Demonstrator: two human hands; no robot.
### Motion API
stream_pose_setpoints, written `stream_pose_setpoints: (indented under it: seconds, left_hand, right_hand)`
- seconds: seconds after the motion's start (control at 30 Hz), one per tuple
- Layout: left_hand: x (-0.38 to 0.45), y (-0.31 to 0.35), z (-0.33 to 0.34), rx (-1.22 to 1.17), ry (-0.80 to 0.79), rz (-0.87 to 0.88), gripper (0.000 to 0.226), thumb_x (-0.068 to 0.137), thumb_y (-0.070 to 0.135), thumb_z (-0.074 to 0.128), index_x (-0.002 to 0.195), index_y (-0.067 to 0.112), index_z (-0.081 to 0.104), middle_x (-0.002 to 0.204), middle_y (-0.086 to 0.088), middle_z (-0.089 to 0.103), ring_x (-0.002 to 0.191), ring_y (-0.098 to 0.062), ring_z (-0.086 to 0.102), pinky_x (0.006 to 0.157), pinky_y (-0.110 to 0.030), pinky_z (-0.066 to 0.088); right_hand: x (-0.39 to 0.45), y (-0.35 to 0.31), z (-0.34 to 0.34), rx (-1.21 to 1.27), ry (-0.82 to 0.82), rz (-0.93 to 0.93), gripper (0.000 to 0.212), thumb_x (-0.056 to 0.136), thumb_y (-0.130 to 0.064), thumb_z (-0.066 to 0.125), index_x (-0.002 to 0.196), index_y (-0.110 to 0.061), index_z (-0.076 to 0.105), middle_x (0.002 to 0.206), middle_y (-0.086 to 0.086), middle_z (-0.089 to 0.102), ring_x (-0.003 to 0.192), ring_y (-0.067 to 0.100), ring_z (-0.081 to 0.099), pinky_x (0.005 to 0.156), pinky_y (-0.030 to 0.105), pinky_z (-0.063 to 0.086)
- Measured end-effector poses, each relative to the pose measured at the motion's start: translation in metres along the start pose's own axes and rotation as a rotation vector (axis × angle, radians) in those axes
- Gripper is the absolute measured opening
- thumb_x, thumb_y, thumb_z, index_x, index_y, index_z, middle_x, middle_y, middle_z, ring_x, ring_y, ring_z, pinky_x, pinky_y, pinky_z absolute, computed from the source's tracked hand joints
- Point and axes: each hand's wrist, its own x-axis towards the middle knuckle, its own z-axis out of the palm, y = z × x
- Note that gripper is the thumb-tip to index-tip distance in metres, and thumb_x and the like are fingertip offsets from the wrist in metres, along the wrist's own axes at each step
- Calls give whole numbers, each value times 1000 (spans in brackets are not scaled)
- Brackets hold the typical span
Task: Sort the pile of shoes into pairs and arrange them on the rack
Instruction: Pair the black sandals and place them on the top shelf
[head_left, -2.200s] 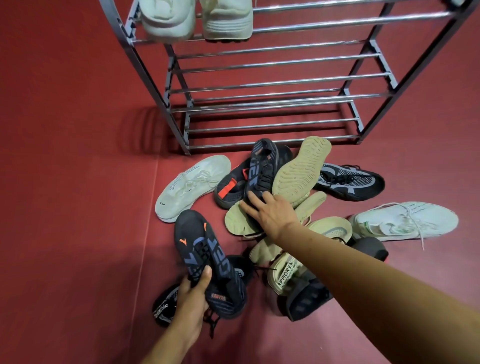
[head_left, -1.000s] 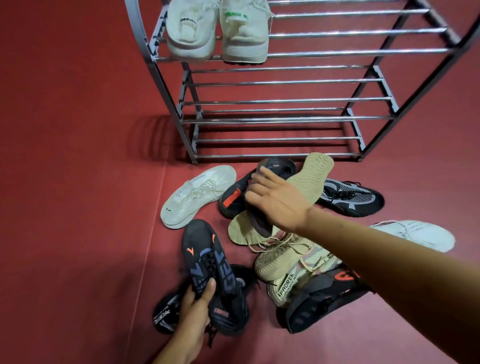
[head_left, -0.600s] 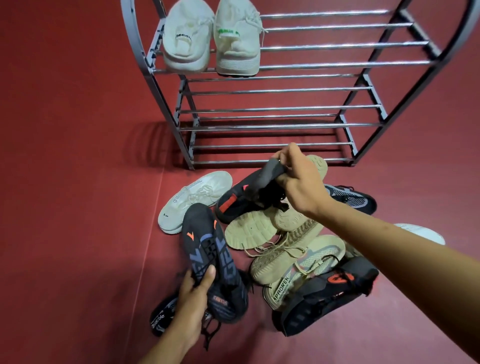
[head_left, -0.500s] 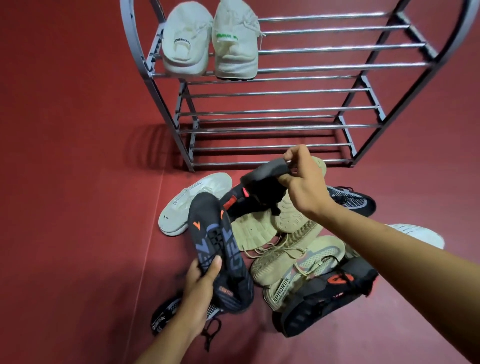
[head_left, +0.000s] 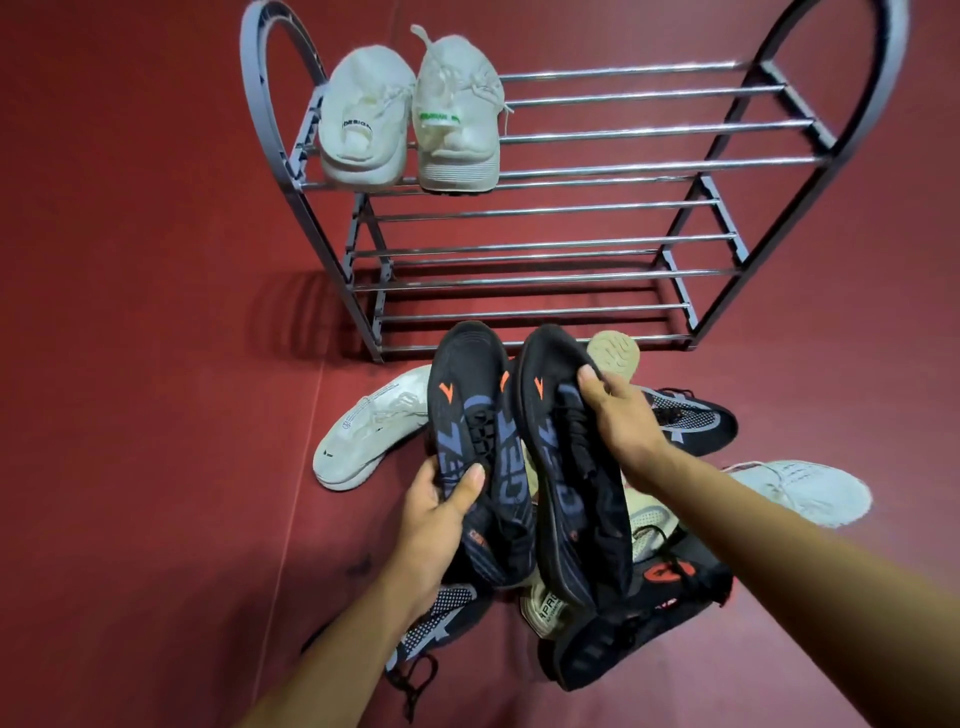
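The left hand (head_left: 434, 512) clamps one black shoe (head_left: 475, 441); the right hand (head_left: 618, 415) clamps its match (head_left: 563, 493), side by side above the pile (head_left: 644, 530). At 12 o'clock stands the rack (head_left: 613, 166), white pair (head_left: 410, 114) on top.

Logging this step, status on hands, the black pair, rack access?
Left hand grip shut on left black shoe. Right hand grip shut on right black shoe; matched pair, side by side above the pile. Rack: white pair top left, other shelves free.
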Motion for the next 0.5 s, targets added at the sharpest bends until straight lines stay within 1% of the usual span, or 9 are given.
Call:
stream_pose_setpoints:
  seconds: [0.1, 0.17, 0.2, 0.23, 0.3, 0.37, 0.43, 0.47, 0.5]
  left_hand:
    - [3, -3, 4, 5, -9, -28, 26, 96, 20, 66, 121, 21, 63, 113, 2, 77, 107, -17, 73, 97, -37, 54]
    - [4, -9, 5, 11, -10, -58, 29, 95, 22, 67, 124, 21, 63, 115, 2, 77, 109, -17, 72, 100, -40, 54]
    - [5, -13, 5, 13, -5, -73, 30, 95, 23, 68, 124, 20, 63, 115, 1, 76, 109, -18, 72, 101, -42, 53]
    - [5, -16, 6, 10, 4, -84, 30, 95, 21, 68, 124, 19, 63, 114, 1, 77, 108, -18, 72, 101, -42, 53]
    - [4, -24, 9, 0, 26, -109, 26, 95, 17, 66, 121, 19, 63, 111, 1, 78, 106, -18, 73, 96, -37, 56]
    - [2, -29, 13, -12, 32, -129, 25, 97, 14, 63, 122, 17, 62, 110, -1, 78, 105, -19, 74, 88, -32, 58]
    - [-1, -33, 15, -8, 27, -140, 25, 98, 13, 62, 123, 17, 63, 110, -1, 78, 106, -20, 73, 88, -33, 57]
    - [-3, -34, 17, -12, 30, -145, 23, 98, 14, 62, 121, 18, 64, 110, 0, 78, 106, -20, 73, 89, -34, 56]
    - [-5, -34, 19, -22, 34, -152, 21, 98, 15, 62, 119, 20, 65, 110, 1, 78, 107, -19, 73, 90, -35, 56]
  right_hand:
    - [-1, 26, 0, 154, -37, 199, 48, 95, -52, 56, 106, -7, 70, 105, 13, 75, 97, 31, 73, 91, 45, 58]
    - [-2, 41, -2, 237, -42, 300, 60, 82, -56, 68, 117, -7, 68, 109, 11, 76, 98, 30, 74, 91, 44, 57]
    - [-5, 45, -5, 278, -49, 347, 64, 76, -52, 72, 121, -7, 67, 112, 12, 74, 99, 30, 73, 91, 45, 57]
    - [-7, 50, -7, 327, -67, 378, 63, 75, -43, 73, 123, -4, 65, 116, 16, 73, 100, 32, 72, 89, 45, 58]
    - [-17, 52, -10, 408, -117, 405, 56, 77, -22, 63, 126, 5, 61, 121, 25, 67, 102, 37, 69, 85, 46, 58]
    - [-24, 60, -12, 460, -143, 385, 53, 79, -13, 58, 128, 8, 57, 123, 28, 65, 101, 39, 67, 85, 47, 58]
    - [-29, 65, -12, 451, -143, 322, 40, 94, -18, 57, 133, -8, 57, 126, 20, 67, 108, 33, 69, 91, 46, 57]
    - [-32, 62, -11, 387, -137, 303, 35, 101, -29, 53, 135, -20, 57, 128, 13, 67, 110, 28, 69, 92, 44, 57]
    - [-35, 59, -11, 321, -153, 298, 38, 102, -42, 49, 138, -30, 53, 135, 8, 62, 114, 25, 67, 95, 43, 56]
